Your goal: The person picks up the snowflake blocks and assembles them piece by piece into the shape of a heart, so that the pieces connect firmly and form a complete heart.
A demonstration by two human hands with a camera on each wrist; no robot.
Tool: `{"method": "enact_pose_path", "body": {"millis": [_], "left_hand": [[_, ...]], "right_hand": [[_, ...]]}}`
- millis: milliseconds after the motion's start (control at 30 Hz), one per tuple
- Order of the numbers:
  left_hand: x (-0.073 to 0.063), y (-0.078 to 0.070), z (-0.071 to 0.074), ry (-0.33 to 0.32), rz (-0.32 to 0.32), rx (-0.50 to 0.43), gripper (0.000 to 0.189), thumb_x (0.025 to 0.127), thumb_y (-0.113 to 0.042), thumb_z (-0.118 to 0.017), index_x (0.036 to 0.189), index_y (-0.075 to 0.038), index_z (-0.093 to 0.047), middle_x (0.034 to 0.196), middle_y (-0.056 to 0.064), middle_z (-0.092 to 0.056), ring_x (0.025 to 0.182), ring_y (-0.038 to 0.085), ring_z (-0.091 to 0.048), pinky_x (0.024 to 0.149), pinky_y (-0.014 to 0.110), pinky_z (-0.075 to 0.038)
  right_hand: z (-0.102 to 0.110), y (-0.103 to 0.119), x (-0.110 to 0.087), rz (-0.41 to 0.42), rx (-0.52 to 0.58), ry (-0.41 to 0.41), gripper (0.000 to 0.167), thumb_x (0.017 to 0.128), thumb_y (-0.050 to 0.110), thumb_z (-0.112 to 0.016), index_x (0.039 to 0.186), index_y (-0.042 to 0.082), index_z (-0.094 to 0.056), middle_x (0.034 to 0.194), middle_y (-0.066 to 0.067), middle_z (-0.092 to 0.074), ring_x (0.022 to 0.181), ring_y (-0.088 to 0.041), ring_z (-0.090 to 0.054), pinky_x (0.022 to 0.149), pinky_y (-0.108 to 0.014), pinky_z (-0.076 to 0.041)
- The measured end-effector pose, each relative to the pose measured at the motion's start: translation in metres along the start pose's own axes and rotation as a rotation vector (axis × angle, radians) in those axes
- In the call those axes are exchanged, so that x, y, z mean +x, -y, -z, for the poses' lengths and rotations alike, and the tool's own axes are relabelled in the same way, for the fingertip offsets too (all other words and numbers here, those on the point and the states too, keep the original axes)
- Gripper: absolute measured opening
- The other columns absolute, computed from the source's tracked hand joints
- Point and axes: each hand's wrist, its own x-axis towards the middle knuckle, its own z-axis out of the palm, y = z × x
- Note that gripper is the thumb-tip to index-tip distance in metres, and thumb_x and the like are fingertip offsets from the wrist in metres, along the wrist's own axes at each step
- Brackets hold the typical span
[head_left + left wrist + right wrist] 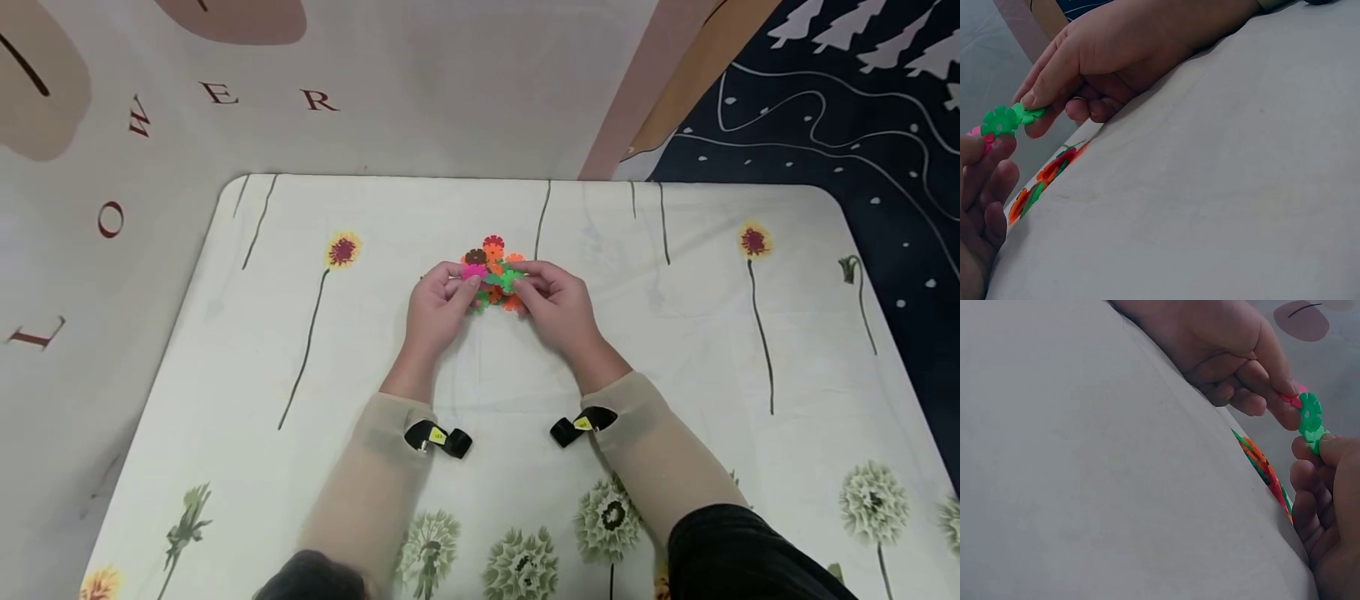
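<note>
A short joined chain of flower-shaped plastic interlocking discs is held up between the two hands. My left hand (437, 307) pinches the pink disc (474, 272) at one end between thumb and fingers. At the other end, my right hand (558, 308) pinches a light green disc (1315, 437). Between them sits a darker green disc (999, 120), slotted to the pink one. Beneath and behind the hands, a small pile of loose discs (492, 243) in red, orange, brown and green lies on the table, partly covered by the fingers.
A white cloth (510, 367) printed with flowers and dandelions covers the table. Its far edge meets a pale wall (465, 100) with printed letters. To the right is a dark panel (810, 150) with white trees and lines. Both forearms wear strapped black wrist cameras.
</note>
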Motion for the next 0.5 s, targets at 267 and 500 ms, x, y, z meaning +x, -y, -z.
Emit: {"method": "enact_pose_path", "body": {"millis": [267,500], "left_hand": [[0.0006,0.0009,0.0013,0.014,0.003,-0.037,0.010,0.105,-0.011,-0.069,0.105,-0.002,-0.065,0.084,0.014,-0.078,0.075,0.018,-0.069,0.084,0.030,-0.044],[0.0002,0.0023,0.0012,0.052,-0.044,-0.058,0.008,0.104,-0.005,-0.068,0.100,0.000,-0.064,0.089,0.021,-0.078,0.071,0.012,-0.071,0.073,0.024,-0.045]], "right_hand": [[0.0002,0.0001,-0.0003,0.020,0.020,0.006,0.021,0.104,0.011,-0.072,0.124,0.006,-0.077,0.082,-0.015,-0.076,0.058,-0.028,-0.060,0.055,-0.027,-0.046],[-0.0003,0.0006,-0.0004,0.019,0.017,0.007,0.017,0.103,0.008,-0.072,0.119,0.003,-0.078,0.084,-0.013,-0.077,0.056,-0.025,-0.056,0.053,-0.026,-0.046]]}}
